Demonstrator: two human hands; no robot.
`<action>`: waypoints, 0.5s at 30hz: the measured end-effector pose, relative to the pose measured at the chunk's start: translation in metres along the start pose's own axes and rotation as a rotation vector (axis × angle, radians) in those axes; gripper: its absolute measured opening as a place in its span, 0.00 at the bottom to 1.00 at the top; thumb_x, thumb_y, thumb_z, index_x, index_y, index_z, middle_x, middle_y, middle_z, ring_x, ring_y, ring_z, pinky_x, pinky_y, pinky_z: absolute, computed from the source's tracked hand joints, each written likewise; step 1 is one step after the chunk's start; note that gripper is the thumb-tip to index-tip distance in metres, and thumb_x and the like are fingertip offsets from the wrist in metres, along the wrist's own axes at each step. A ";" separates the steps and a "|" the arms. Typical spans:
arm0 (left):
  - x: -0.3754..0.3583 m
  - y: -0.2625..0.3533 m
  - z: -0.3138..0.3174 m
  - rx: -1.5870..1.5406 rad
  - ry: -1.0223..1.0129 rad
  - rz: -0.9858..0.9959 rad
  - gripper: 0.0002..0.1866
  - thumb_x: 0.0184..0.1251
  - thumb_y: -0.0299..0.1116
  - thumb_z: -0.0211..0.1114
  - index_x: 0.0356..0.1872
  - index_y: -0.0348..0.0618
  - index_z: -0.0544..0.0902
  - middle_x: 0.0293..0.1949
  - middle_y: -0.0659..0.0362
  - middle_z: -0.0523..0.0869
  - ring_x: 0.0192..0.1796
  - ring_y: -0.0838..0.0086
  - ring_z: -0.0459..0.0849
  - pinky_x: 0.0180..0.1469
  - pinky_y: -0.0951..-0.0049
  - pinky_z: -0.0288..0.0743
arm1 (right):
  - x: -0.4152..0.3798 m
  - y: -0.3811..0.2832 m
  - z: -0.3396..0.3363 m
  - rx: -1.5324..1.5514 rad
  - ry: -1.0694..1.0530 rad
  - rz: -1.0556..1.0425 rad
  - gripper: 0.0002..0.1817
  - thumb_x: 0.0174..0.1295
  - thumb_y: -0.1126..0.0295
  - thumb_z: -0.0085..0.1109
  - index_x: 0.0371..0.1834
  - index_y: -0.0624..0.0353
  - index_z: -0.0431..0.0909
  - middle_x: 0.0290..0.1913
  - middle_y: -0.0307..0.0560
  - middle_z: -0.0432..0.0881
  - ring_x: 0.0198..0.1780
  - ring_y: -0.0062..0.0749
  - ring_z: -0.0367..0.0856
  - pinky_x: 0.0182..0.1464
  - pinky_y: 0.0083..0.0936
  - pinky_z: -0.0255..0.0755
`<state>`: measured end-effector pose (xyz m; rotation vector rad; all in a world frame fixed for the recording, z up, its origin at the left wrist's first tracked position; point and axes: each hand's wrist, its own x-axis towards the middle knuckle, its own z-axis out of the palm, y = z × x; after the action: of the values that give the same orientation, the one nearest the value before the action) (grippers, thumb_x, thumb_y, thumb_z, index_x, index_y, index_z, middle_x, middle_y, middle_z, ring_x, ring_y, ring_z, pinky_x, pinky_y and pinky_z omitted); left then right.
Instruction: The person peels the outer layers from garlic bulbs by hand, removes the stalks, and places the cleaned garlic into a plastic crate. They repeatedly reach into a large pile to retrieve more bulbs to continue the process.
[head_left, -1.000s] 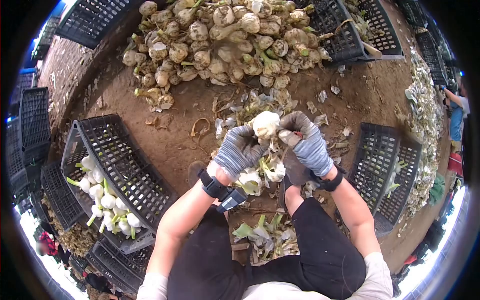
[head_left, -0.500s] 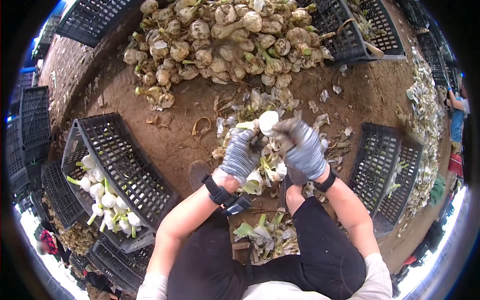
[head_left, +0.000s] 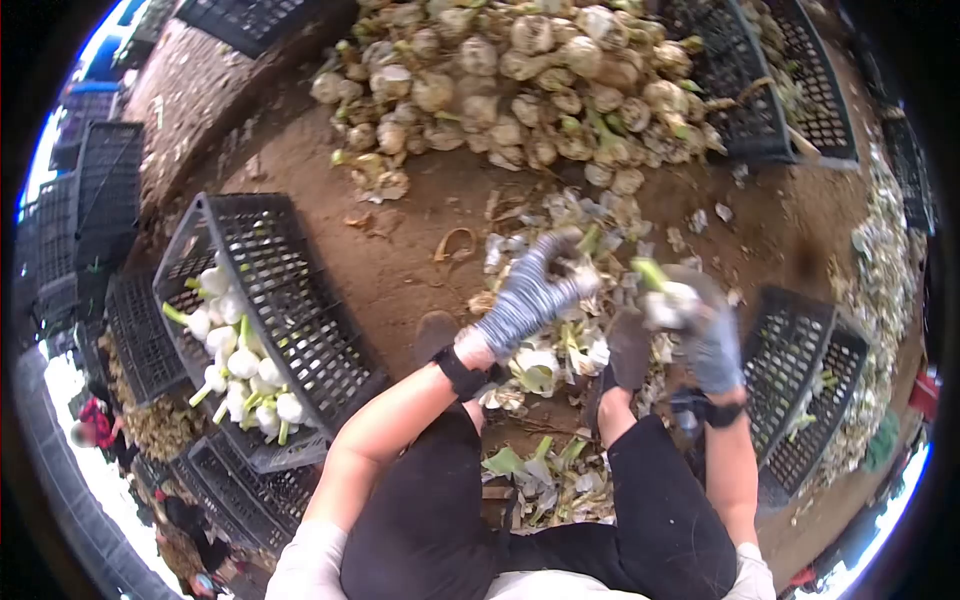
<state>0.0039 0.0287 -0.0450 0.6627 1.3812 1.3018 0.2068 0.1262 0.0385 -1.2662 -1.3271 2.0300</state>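
Observation:
A white garlic bulb [head_left: 676, 305] with a short green stem is gripped in my right hand [head_left: 708, 335], which is smeared by motion in its grey glove. To its left, my left hand [head_left: 535, 292], in a striped grey glove, hovers over the scattered garlic skins [head_left: 575, 345], its thumb and fingers parted in a curve. Soil-stained garlic bulbs [head_left: 500, 85] lie heaped on the ground in front of me. On my left, cleaned white garlic bulbs [head_left: 240, 360] with trimmed green stems rest in a tilted black crate [head_left: 290, 300].
Another black crate [head_left: 795, 380] stands at my right, with a few stems inside. A further crate [head_left: 735, 90] sits beside the heap at the far right. Discarded leaves [head_left: 550, 475] lie between my legs. More crates [head_left: 105, 190] are stacked along the left edge.
My hands have drawn apart. The garlic bulb, earlier between both hands, has moved right and toward me in my right hand. The camera view has shifted left.

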 end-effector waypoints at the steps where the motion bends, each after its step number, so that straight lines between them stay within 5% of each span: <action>1: 0.006 0.002 -0.018 0.072 0.131 0.034 0.25 0.56 0.30 0.70 0.56 0.43 0.72 0.45 0.63 0.76 0.44 0.77 0.75 0.46 0.77 0.74 | -0.007 -0.010 -0.019 -0.189 0.118 -0.124 0.25 0.54 0.62 0.51 0.55 0.64 0.72 0.45 0.47 0.79 0.41 0.29 0.79 0.45 0.22 0.75; 3: 0.023 -0.013 -0.065 0.003 0.522 0.106 0.26 0.56 0.29 0.70 0.56 0.45 0.72 0.45 0.63 0.76 0.45 0.77 0.75 0.44 0.77 0.75 | -0.027 -0.017 -0.083 -0.435 0.391 -0.432 0.29 0.56 0.53 0.59 0.56 0.60 0.71 0.47 0.43 0.76 0.45 0.28 0.75 0.47 0.24 0.71; 4: 0.029 -0.016 -0.089 0.136 0.681 0.159 0.28 0.55 0.30 0.70 0.57 0.44 0.71 0.49 0.59 0.76 0.49 0.71 0.75 0.51 0.73 0.73 | -0.048 -0.039 -0.093 -0.576 0.615 -0.438 0.27 0.57 0.57 0.61 0.57 0.60 0.71 0.45 0.42 0.76 0.43 0.27 0.75 0.45 0.22 0.71; 5: 0.034 -0.024 -0.119 0.598 0.875 0.178 0.31 0.53 0.32 0.72 0.59 0.44 0.70 0.54 0.53 0.75 0.55 0.64 0.73 0.58 0.68 0.68 | -0.067 -0.016 -0.187 -0.466 0.721 -0.456 0.26 0.59 0.60 0.61 0.58 0.61 0.71 0.44 0.42 0.77 0.42 0.25 0.74 0.44 0.19 0.70; 6: 0.038 -0.025 -0.140 0.684 0.937 0.109 0.34 0.51 0.33 0.73 0.60 0.43 0.69 0.57 0.48 0.72 0.59 0.59 0.70 0.62 0.66 0.64 | -0.088 -0.019 -0.223 -0.529 0.841 -0.415 0.25 0.61 0.61 0.59 0.58 0.63 0.70 0.45 0.44 0.77 0.43 0.25 0.75 0.44 0.18 0.71; 7: 0.042 -0.028 -0.157 0.785 0.986 0.130 0.36 0.44 0.37 0.75 0.58 0.46 0.70 0.54 0.44 0.73 0.57 0.51 0.71 0.60 0.62 0.65 | -0.101 -0.021 -0.260 -0.869 1.138 -0.300 0.24 0.63 0.60 0.57 0.58 0.65 0.71 0.48 0.46 0.77 0.46 0.28 0.75 0.49 0.22 0.70; 11: 0.064 -0.028 -0.186 1.117 0.853 -0.035 0.34 0.41 0.39 0.76 0.54 0.49 0.74 0.50 0.42 0.75 0.54 0.48 0.73 0.57 0.60 0.69 | -0.097 -0.048 -0.200 -0.871 1.111 -0.327 0.22 0.65 0.61 0.54 0.56 0.68 0.72 0.50 0.47 0.77 0.51 0.32 0.74 0.59 0.27 0.63; 13: 0.067 -0.036 -0.192 1.195 0.843 -0.137 0.32 0.41 0.40 0.76 0.52 0.49 0.75 0.48 0.42 0.76 0.52 0.48 0.74 0.55 0.59 0.70 | -0.076 -0.029 -0.184 -0.779 0.943 -0.315 0.19 0.65 0.61 0.56 0.50 0.66 0.76 0.45 0.45 0.80 0.45 0.29 0.76 0.54 0.26 0.68; 15: 0.067 -0.048 -0.199 1.200 0.876 0.001 0.30 0.39 0.40 0.76 0.47 0.47 0.77 0.45 0.43 0.78 0.48 0.47 0.76 0.53 0.57 0.71 | -0.052 -0.016 -0.131 -0.633 0.726 -0.271 0.17 0.62 0.66 0.56 0.51 0.64 0.75 0.43 0.43 0.80 0.40 0.27 0.79 0.44 0.19 0.73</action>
<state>-0.1854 0.0109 -0.1450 0.8731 2.9304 0.6149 0.3422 0.1628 0.0590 -1.7270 -1.6629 0.8225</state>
